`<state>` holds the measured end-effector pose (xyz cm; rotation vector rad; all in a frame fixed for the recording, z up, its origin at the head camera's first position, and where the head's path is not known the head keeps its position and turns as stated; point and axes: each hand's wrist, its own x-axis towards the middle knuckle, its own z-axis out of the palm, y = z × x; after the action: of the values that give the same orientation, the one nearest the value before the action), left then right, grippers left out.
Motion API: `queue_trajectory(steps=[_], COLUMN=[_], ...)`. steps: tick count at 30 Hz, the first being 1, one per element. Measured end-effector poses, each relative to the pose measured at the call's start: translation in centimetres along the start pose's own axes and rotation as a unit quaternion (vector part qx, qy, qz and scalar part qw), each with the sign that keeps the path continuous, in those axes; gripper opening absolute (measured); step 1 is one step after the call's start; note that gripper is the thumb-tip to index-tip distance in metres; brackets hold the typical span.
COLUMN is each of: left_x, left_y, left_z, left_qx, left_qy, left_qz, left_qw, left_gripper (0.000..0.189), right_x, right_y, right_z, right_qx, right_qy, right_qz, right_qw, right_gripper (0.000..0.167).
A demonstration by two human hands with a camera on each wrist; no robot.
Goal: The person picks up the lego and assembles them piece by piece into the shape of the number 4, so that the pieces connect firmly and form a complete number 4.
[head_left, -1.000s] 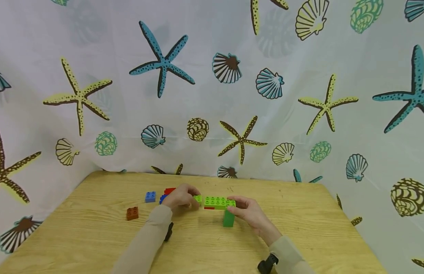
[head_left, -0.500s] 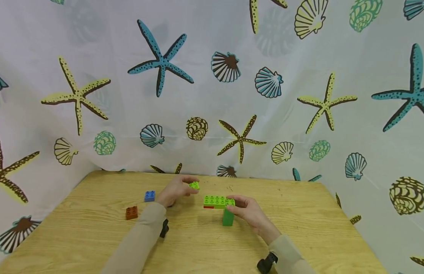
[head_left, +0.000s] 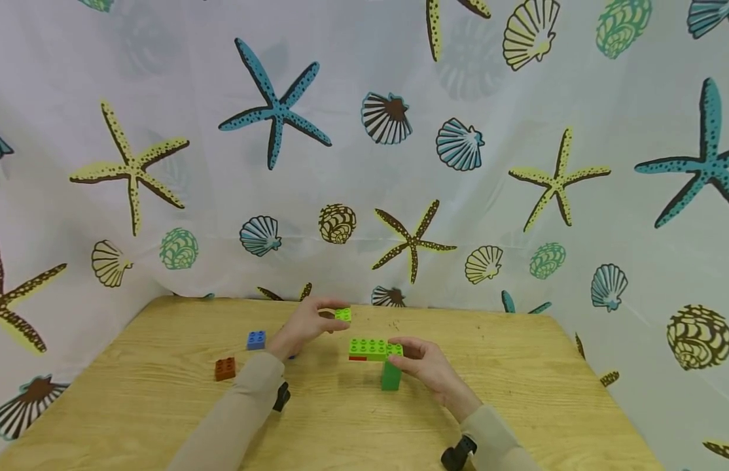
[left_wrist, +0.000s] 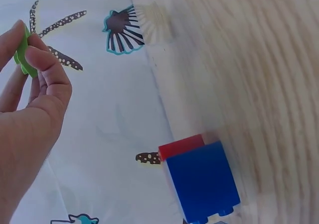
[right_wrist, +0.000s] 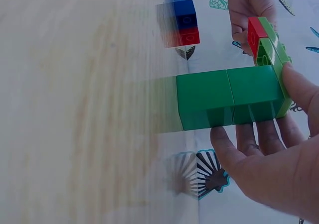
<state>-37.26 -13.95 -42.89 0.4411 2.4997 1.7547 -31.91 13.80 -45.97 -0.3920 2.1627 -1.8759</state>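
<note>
My left hand [head_left: 305, 327] pinches a small lime toy building brick [head_left: 343, 314] between thumb and fingers, raised off the table. To its lower right, my right hand [head_left: 430, 369] holds an assembled brick structure at the upright end. That end is a column of two dark green bricks [right_wrist: 229, 97] standing on the table. A long lime brick [head_left: 367, 348] reaches out leftward from the column's top, with a red brick [right_wrist: 255, 34] under its far end. Between the lime brick in my left hand and the structure there is a gap.
Left of my left hand lie a light blue brick [head_left: 256, 339] and a brown brick [head_left: 226, 369]. A dark blue brick [left_wrist: 204, 181] with a red brick [left_wrist: 182, 147] beside it stands by my left wrist, mostly hidden in the head view. A patterned curtain [head_left: 341, 163] hangs behind the table.
My left hand has lifted the small lime brick off the table beside the blue and red bricks and carried it farther back, then slightly right. The right hand stays on the structure.
</note>
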Motion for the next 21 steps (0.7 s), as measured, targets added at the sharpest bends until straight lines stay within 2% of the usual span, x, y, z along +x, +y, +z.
queue_trajectory(steps=[7,13,21], left_x=[-0.5,-0.7,-0.8], left_y=[1.0,1.5,2.5], left_z=[0.7,1.6,3.2], left_qx=[-0.001,-0.028,0.002], left_qy=[-0.009,-0.039,-0.056], left_qz=[0.003,0.011,0.053], left_qw=[1.0,0.9988,0.997], left_gripper=[0.041,0.042,0.039], right_x=[0.3,0.3,0.3], right_y=[0.3,0.4,0.3], right_z=[-0.2,-0.3,-0.3], right_qx=[0.003,0.0,-0.018], right_qy=[-0.007,-0.008,-0.003], right_qz=[0.001,0.008,0.004], right_qw=[1.0,0.9999,0.9998], right_gripper=[0.054,0.054,0.049])
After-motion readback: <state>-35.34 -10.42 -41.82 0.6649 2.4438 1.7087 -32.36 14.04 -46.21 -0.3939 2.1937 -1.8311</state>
